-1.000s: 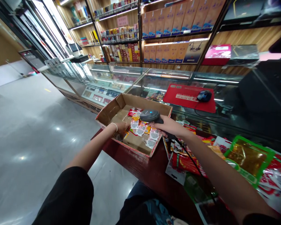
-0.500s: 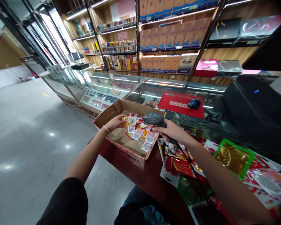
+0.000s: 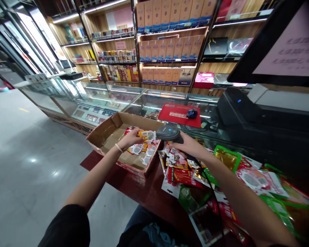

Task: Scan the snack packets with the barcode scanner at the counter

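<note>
My left hand [image 3: 131, 137] is closed on a small orange and clear snack packet [image 3: 147, 135], held above an open cardboard box [image 3: 103, 132]. Several more small packets [image 3: 141, 151] lie inside the box. My right hand [image 3: 189, 145] grips a dark handheld barcode scanner [image 3: 168, 132], whose head sits close to the held packet on its right. The scanner's black cable [image 3: 208, 185] trails back along my right forearm.
Several red and green snack bags [image 3: 249, 178] are spread over the dark red table [image 3: 144, 192] to the right. Behind it run glass display counters [image 3: 100, 97], a red mouse pad [image 3: 179, 114] with a mouse [image 3: 192, 113], a black register [image 3: 237, 106] and stocked shelves [image 3: 167, 51].
My left hand lifted a packet out of the box and brought it up beside the scanner head. The view swung to the right, showing more of the register.
</note>
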A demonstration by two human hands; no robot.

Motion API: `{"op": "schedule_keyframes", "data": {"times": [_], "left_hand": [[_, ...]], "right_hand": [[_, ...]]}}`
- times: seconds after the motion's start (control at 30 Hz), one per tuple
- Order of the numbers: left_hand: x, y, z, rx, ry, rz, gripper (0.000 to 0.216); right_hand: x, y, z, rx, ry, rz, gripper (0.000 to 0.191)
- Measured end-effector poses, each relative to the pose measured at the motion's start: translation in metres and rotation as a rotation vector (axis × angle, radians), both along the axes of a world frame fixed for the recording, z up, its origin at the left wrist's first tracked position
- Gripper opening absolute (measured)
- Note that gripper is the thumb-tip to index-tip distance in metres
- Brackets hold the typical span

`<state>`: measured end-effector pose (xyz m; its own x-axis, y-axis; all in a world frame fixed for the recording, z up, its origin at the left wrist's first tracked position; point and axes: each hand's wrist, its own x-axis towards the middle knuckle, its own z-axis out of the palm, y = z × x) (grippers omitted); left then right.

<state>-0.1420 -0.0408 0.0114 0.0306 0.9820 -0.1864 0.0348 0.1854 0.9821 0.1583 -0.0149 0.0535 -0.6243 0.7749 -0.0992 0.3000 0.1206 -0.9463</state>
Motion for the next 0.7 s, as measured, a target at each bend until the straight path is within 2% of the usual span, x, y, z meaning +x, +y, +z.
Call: {"op": "schedule_keyframes", "data": {"times": [0.1, 0.33, 0.53, 0.7], "left_hand": [[0.018, 0.003, 0.001, 0.013, -0.008, -0.045, 0.043], [0.046, 0.006, 0.007, 0.002, 0.012, -0.096, 0.049], [0.064, 0.007, 0.014, -0.016, 0.017, -0.140, 0.041], [0.098, 0.016, 0.013, -0.038, 0.077, -0.333, 0.036]], "right_hand": [[0.016, -0.004, 0.003, -0.003, -0.011, -0.018, 0.051], [0.047, -0.006, -0.004, -0.008, -0.066, -0.097, 0.029], [0.077, -0.011, 0.000, -0.043, -0.002, -0.185, 0.034], [0.107, -0.011, 0.002, -0.080, -0.002, -0.242, 0.030]]}}
